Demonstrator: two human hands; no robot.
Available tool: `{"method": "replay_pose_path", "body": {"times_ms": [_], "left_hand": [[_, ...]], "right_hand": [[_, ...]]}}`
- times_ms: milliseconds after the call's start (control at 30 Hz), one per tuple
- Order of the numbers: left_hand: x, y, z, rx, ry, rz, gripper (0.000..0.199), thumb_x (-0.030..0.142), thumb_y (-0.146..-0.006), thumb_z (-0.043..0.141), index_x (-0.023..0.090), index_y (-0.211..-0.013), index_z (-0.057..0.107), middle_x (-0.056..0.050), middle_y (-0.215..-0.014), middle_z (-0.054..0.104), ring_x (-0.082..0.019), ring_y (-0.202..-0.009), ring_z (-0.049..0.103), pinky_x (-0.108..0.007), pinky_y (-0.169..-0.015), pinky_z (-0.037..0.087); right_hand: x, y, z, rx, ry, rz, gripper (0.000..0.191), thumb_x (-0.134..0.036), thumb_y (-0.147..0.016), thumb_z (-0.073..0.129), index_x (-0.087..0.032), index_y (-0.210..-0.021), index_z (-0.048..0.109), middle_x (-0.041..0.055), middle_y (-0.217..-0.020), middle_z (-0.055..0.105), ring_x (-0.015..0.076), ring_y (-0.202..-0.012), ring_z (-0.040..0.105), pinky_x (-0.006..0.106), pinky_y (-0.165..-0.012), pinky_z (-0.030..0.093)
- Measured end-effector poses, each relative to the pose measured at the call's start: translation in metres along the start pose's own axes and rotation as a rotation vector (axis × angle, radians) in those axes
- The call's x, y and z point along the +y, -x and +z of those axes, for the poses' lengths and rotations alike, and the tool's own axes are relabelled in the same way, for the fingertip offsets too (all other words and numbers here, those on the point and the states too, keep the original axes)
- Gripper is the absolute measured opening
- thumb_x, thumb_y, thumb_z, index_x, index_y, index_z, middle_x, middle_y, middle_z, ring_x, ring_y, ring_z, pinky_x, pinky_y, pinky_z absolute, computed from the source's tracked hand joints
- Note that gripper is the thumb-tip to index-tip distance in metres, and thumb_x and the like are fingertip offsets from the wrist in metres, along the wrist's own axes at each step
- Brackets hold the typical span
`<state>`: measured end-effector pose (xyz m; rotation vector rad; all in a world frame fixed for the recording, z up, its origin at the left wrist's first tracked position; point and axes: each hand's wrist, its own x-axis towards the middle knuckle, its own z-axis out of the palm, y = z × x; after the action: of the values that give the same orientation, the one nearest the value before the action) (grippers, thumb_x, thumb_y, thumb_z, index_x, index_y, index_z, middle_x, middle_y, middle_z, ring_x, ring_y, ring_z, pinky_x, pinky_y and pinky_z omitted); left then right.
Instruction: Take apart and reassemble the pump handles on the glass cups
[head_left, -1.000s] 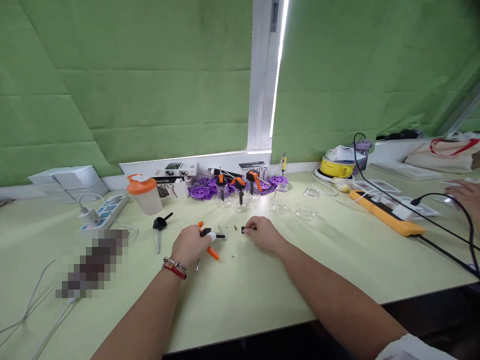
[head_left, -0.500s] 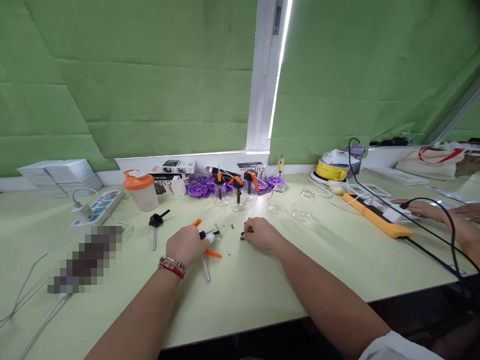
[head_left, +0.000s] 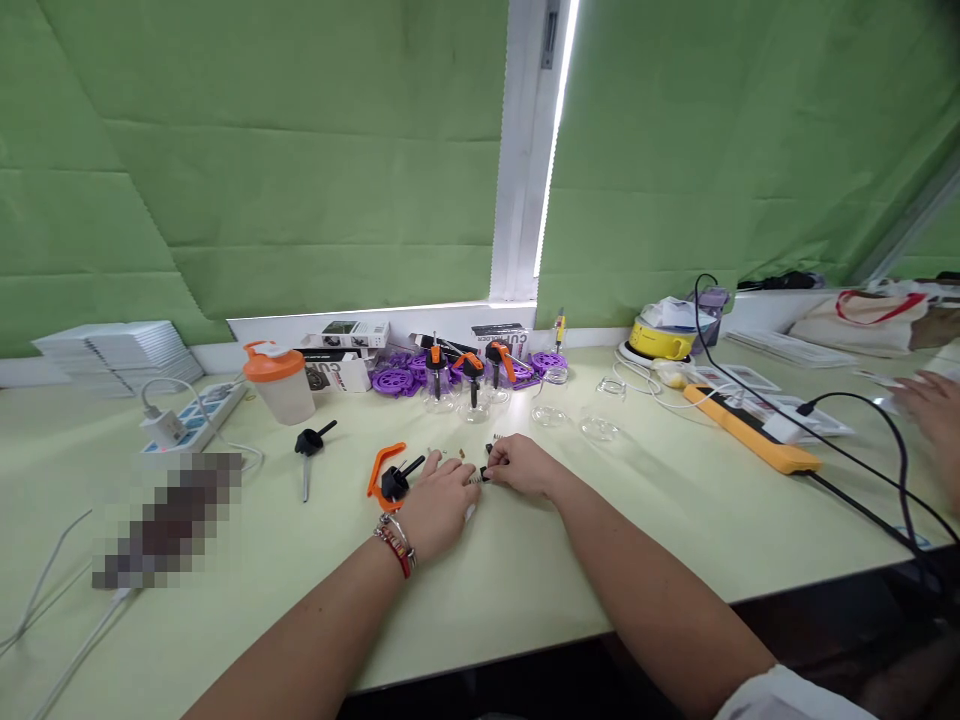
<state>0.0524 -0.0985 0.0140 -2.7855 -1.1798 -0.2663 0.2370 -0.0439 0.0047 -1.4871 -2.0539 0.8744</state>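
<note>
My right hand point(head_left: 523, 466) is closed in a pinch on a small black part point(head_left: 484, 474) just above the tabletop. A pale coil spring point(head_left: 475, 478) shows beside that part, at the fingertips of my left hand point(head_left: 444, 508). The left fingers are stretched out, palm down, over the table; whether they grip the spring I cannot tell. Left of that hand lie a black cup-shaped piece with a stem point(head_left: 394, 484) and a curved orange handle point(head_left: 385, 468). A small brass piece point(head_left: 461, 453) sits beyond the fingers.
A black piece with a metal rod point(head_left: 309, 441) and an orange-lidded shaker cup point(head_left: 279, 385) are at left. Purple discs point(head_left: 393, 381), orange-topped clear items point(head_left: 472, 385) and boxes point(head_left: 337, 370) line the back. An orange power strip point(head_left: 750, 430) lies right, near another person's hand point(head_left: 930, 400).
My left hand has moved right, off the black and orange pieces, to beside my right hand. The right hand stays in place. At far right, the other person's hands have shifted.
</note>
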Motion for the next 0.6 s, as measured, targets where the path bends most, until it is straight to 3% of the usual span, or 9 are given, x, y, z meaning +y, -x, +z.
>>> {"method": "replay_pose_path", "body": {"times_ms": [267, 600], "left_hand": [[-0.003, 0.001, 0.000, -0.034, 0.045, -0.039, 0.030, -0.002, -0.069, 0.044, 0.020, -0.078, 0.062, -0.004, -0.085, 0.064, -0.021, -0.093, 0.054, -0.046, -0.097, 0.026], [-0.008, 0.004, 0.000, -0.036, 0.072, -0.061, 0.037, -0.005, -0.065, 0.043, 0.021, -0.082, 0.063, -0.003, -0.092, 0.067, -0.021, -0.095, 0.055, -0.046, -0.097, 0.024]], "right_hand": [[0.008, -0.003, -0.014, 0.024, 0.147, 0.037, 0.021, -0.020, -0.049, 0.081, -0.019, -0.066, 0.069, -0.0018, -0.065, 0.064, 0.0121, -0.059, 0.054, 0.022, -0.053, 0.036], [0.003, -0.008, -0.017, 0.122, 0.342, -0.079, 0.009, -0.019, -0.057, 0.079, -0.022, -0.063, 0.072, 0.0037, -0.073, 0.066, 0.0222, -0.083, 0.057, 0.028, -0.068, 0.037]]}}
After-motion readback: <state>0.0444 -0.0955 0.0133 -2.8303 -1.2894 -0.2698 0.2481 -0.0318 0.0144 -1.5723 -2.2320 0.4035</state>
